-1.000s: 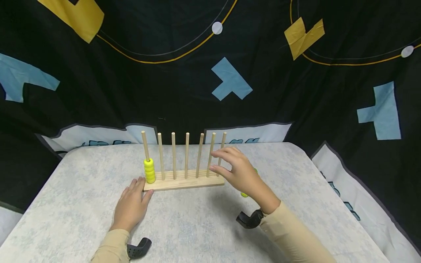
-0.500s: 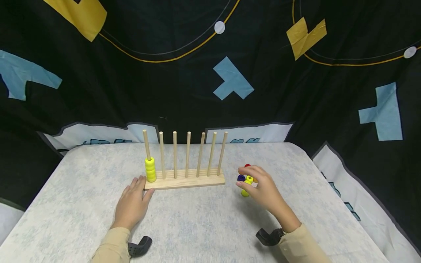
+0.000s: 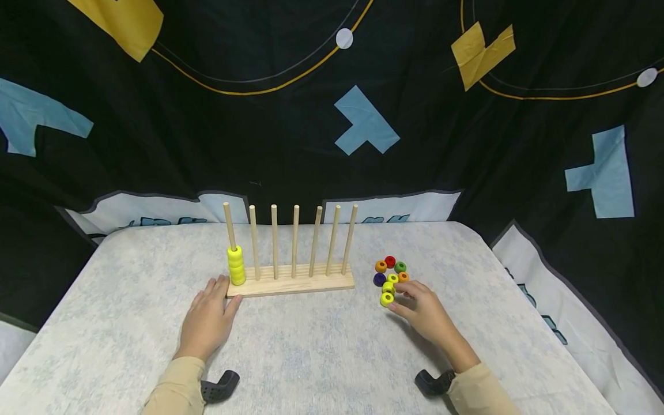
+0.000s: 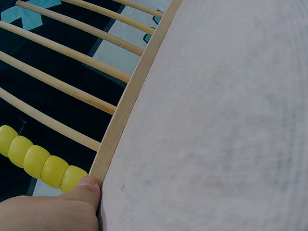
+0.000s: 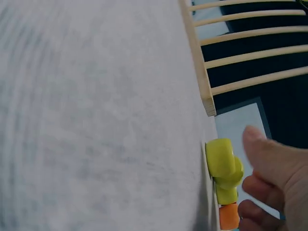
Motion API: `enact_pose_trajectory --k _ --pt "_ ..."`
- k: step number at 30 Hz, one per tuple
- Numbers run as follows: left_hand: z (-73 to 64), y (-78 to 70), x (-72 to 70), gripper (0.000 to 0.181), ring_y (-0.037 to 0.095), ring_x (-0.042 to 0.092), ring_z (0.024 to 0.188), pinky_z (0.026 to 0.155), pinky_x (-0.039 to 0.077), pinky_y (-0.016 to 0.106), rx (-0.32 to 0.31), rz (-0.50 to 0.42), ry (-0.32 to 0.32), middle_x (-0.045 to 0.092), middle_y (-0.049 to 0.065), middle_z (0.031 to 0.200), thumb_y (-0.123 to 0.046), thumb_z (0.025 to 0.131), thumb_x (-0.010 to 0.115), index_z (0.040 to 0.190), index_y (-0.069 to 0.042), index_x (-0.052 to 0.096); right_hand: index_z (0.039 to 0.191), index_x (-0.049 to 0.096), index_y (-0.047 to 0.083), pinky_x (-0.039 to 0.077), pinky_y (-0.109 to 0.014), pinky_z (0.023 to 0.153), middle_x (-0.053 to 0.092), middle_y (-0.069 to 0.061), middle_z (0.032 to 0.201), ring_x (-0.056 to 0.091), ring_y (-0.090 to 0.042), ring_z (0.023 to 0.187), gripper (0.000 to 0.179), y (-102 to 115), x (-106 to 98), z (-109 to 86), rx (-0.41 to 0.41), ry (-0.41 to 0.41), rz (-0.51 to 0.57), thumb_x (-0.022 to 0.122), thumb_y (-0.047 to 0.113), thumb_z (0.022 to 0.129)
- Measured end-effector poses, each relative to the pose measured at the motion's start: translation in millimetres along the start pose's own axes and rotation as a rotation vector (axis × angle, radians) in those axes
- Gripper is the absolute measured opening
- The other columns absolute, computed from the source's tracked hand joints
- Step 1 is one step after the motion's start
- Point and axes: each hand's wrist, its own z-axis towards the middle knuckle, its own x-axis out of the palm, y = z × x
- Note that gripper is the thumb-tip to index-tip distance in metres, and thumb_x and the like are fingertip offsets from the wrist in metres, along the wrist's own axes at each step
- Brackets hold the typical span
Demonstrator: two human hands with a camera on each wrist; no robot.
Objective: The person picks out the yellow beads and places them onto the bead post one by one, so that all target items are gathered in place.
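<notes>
A wooden peg rack (image 3: pixel 301 285) carries several upright pegs on a flat base. Several yellow beads (image 3: pixel 236 266) are stacked on its leftmost peg. My left hand (image 3: pixel 207 320) rests at the base's left end, fingers extended; in the left wrist view its thumb (image 4: pixel 85 190) touches the base beside the lowest bead. My right hand (image 3: pixel 426 314) is low over the table on the right, thumb and forefinger apart at the nearest loose yellow bead (image 3: pixel 387 299). The right wrist view has the thumb (image 5: pixel 262 149) in front of the yellow beads (image 5: pixel 220 158), holding none.
More loose beads lie in a cluster behind the right hand: a red bead (image 3: pixel 390 261), a green bead (image 3: pixel 400 267), a dark blue bead (image 3: pixel 380 279), orange ones (image 3: pixel 381 266) and other yellow ones. A black curtain (image 3: pixel 290 144) hangs behind the table (image 3: pixel 301 357).
My right hand has moved from the rack's right pegs, right and toward me, down to the loose beads, uncovering the cluster. My left hand stays at the base.
</notes>
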Motion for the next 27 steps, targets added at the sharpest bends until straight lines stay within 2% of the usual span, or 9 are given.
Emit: enact_pose_trajectory --k 6,10,20,27 --pt "-0.2 0.0 -0.1 0.064 0.049 0.027 0.146 0.12 0.02 0.062 0.006 0.0 -0.008 0.034 0.03 0.155 -0.035 0.104 0.05 0.15 0.008 0.033 0.124 0.067 0.01 0.052 -0.046 0.103 0.067 -0.003 0.123 0.062 -0.023 0.119 0.045 -12 9 -0.9 0.022 0.001 -0.012 0.08 0.028 0.085" --pt "-0.5 -0.7 -0.5 0.064 0.049 0.027 0.146 0.12 0.021 0.063 0.009 -0.002 -0.011 0.034 0.03 0.154 -0.033 0.104 0.051 0.15 0.008 0.034 0.123 0.068 0.012 0.052 -0.046 0.102 0.068 -0.002 0.121 0.062 -0.022 0.118 0.044 -16 15 -0.4 0.018 -0.015 -0.017 0.08 0.03 0.084" --pt "-0.4 -0.7 -0.4 0.064 0.05 0.028 0.145 0.12 0.021 0.063 0.016 -0.002 -0.016 0.035 0.03 0.154 -0.033 0.104 0.051 0.149 0.008 0.034 0.118 0.069 0.011 0.052 -0.049 0.102 0.07 -0.006 0.12 0.061 -0.028 0.118 0.046 -14 27 2.7 0.012 -0.089 -0.084 0.084 0.032 0.08" --pt "-0.2 -0.2 0.1 0.063 0.049 0.028 0.145 0.12 0.021 0.063 0.012 0.003 -0.014 0.035 0.03 0.154 -0.033 0.104 0.051 0.149 0.008 0.034 0.118 0.071 0.009 0.052 -0.048 0.102 0.07 -0.007 0.121 0.061 -0.027 0.115 0.045 -12 33 2.7 0.014 -0.116 -0.149 0.083 0.032 0.081"
